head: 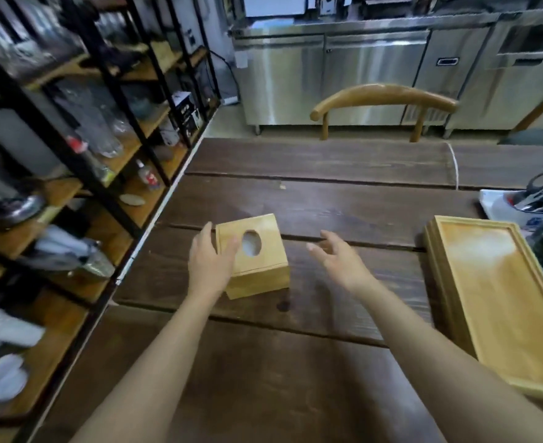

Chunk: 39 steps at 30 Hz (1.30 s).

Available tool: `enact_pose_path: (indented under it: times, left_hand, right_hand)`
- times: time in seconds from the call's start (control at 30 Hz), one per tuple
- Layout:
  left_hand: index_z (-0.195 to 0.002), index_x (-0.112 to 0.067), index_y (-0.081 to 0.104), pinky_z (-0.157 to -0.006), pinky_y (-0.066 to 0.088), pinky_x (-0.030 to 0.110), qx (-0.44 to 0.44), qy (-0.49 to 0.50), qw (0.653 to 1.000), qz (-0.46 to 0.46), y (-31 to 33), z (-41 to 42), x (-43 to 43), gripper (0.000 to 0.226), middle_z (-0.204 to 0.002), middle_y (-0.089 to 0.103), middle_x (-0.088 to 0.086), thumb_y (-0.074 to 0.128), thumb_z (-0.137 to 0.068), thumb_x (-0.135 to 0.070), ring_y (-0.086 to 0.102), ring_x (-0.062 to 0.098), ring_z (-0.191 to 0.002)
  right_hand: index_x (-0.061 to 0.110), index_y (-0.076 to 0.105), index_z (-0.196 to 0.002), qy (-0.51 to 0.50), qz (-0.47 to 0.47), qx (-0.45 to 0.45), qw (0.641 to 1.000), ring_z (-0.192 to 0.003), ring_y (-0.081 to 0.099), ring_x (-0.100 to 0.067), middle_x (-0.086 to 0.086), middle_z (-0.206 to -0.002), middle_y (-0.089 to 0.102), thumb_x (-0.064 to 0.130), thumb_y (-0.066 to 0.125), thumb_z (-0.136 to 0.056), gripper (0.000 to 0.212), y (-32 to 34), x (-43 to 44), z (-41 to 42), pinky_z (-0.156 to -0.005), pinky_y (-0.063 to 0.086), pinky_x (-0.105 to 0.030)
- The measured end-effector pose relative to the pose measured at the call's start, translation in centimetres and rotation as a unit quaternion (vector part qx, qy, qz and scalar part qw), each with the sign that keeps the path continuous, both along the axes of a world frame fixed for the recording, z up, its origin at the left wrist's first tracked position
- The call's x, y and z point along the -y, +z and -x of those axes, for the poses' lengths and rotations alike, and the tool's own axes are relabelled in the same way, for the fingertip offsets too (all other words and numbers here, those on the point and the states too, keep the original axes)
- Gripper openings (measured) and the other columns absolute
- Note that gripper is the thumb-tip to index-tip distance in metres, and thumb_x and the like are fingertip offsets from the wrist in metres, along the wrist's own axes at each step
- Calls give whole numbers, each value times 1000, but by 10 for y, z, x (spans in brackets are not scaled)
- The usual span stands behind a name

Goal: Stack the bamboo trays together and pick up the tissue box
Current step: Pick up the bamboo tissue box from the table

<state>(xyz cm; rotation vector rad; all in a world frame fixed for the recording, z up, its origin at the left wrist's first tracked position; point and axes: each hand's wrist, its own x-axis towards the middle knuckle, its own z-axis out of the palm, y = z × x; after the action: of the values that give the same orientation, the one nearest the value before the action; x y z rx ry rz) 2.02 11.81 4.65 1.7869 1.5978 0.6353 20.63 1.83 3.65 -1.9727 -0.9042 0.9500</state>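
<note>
Tissue box (257,260) sitting on the table (295,362), beside stacked bamboo trays (500,298).
Left hand (209,260) is touching it, fingers apart; right hand (337,254) is hovering, fingers spread.

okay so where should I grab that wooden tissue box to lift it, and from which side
Probably by its two opposite side walls, one hand each side. The tissue box is a squat cube standing flat, too wide for one hand. The left hand is already at its left wall; bring the right hand in from the right.
</note>
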Motion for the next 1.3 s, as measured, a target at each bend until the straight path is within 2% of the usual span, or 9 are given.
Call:
enact_pose_path:
  times: [0.1,0.2,0.27,0.5,0.7,0.83,0.97,1.1,1.3]
  left_hand:
    - [-150,-20,18,-112,27,44,81,38,985,145,-15,16,-3,79,-157,22,5,59,-86,-43,24,25,-143]
    - [-141,-19,40,-94,42,34,227,30,928,294,-30,19,2,59,-137,52,0,60,-88,-33,51,20,-121]
    - [-132,-22,49,-79,45,30,309,26,888,340,-35,16,7,44,-117,65,-2,57,-90,-27,59,14,-102]
    - [-127,-38,46,-105,40,38,319,13,900,297,-34,41,24,50,-122,64,-7,66,-82,-32,58,14,-112]
    - [-143,-41,26,-97,35,34,309,67,911,263,-18,103,48,71,-135,52,-8,63,-84,-41,47,16,-118]
    - [-146,-44,16,-96,30,33,315,124,913,227,-9,152,76,74,-135,44,-10,60,-87,-41,40,14,-119]
    - [-148,-43,9,-97,27,34,322,203,903,198,-5,196,113,80,-148,37,-6,61,-87,-41,37,15,-123]
    - [-148,-43,7,-104,29,39,339,274,880,187,-6,232,152,82,-151,33,-4,61,-86,-42,34,22,-133]
    - [-146,-42,14,-108,29,42,367,354,845,160,-17,274,205,78,-146,38,-5,61,-84,-45,36,21,-130]
  right_hand:
    - [16,24,-148,-9,7,-79,997,-138,35,-24,-6,-152,33,44,49,-91,68,-2,-27,34,-108,31,-36]
    - [15,43,-135,-5,25,-90,996,-125,49,-27,-6,-139,51,41,47,-92,50,-10,-41,55,-105,39,-41]
    - [15,47,-131,-24,32,-86,995,-120,52,-28,-7,-131,56,40,45,-92,46,-13,-45,66,-99,42,-40]
    - [8,36,-132,-28,37,-70,996,-106,50,-24,-10,-127,54,30,43,-95,44,-10,-39,102,-84,39,-34]
    - [11,39,-131,28,14,-103,994,-117,50,-27,-9,-128,53,26,46,-94,41,4,-36,157,-99,42,-42]
    - [13,43,-129,113,12,-119,986,-114,50,-24,-6,-124,55,24,49,-92,39,13,-34,204,-95,41,-39]
    - [13,50,-118,186,27,-139,972,-106,53,-23,-3,-110,58,24,52,-91,29,14,-21,252,-81,39,-34]
    - [9,53,-113,261,44,-127,956,-103,54,-24,-11,-114,59,27,52,-90,30,12,-4,296,-84,40,-37]
    - [16,51,-112,348,70,-123,927,-108,53,-22,-5,-114,58,25,52,-90,24,2,28,350,-90,42,-37]
